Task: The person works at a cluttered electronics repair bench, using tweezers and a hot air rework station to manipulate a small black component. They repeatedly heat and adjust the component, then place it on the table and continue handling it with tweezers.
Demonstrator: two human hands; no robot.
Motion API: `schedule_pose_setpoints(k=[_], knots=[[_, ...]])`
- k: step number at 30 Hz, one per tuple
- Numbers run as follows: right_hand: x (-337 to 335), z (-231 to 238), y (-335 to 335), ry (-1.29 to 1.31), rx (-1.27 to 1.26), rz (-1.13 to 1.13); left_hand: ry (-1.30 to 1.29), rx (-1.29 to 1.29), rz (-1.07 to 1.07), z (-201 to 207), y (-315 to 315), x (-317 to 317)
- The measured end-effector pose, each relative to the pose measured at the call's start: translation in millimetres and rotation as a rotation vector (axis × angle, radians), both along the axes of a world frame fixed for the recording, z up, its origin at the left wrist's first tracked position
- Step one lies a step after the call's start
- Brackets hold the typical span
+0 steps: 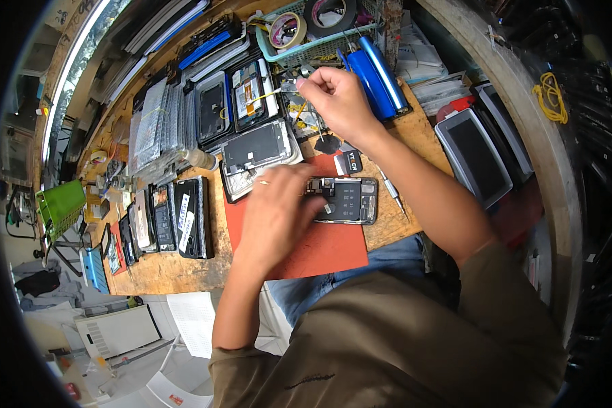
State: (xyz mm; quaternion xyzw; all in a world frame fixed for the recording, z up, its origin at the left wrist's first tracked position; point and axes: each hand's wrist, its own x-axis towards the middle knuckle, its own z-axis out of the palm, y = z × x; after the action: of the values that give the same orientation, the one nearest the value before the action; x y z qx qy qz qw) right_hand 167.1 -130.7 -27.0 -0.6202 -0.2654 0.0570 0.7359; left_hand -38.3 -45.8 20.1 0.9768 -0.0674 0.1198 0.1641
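An opened smartphone [350, 200], its dark battery and circuit board bare, lies on a red mat [299, 248]. Over the phone's left end is my left hand [279, 211], blurred by motion. Its thumb is apart from the fingers, and no held thing shows. Farther back, my right hand [336, 98] is raised with thumb and forefinger pinched. A small silvery piece [290, 87] shows at those fingertips, too small to name. Behind my left hand lies a removed phone screen [255, 146] on a stack of parts. A dark card [348, 162] sits just beyond the phone.
A screwdriver [393, 193] lies right of the phone. Blue cylinders [381, 78] stand at the back right, beside a green basket [319, 44] holding tape rolls. Several phones, including a black one [194, 217], line the left side. A tablet-like device [474, 156] leans at the right.
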Motion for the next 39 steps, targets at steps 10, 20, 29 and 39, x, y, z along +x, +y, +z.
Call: schedule_pose_setpoints(k=[10,20,29,39], knots=[[3,6,-3,0.007,0.012,-0.028,0.186,0.102,-0.306,7,-4,12],[35,12,-17,0.045,0.207,-0.197,0.047,0.245,0.035,31,48,56],[29,-5,-10,-0.077,0.072,-0.202,0.081,0.188,-0.077,18,75,71],[5,5,-14,-0.144,-0.035,-0.059,-0.39,0.026,0.156,112,122,-102]])
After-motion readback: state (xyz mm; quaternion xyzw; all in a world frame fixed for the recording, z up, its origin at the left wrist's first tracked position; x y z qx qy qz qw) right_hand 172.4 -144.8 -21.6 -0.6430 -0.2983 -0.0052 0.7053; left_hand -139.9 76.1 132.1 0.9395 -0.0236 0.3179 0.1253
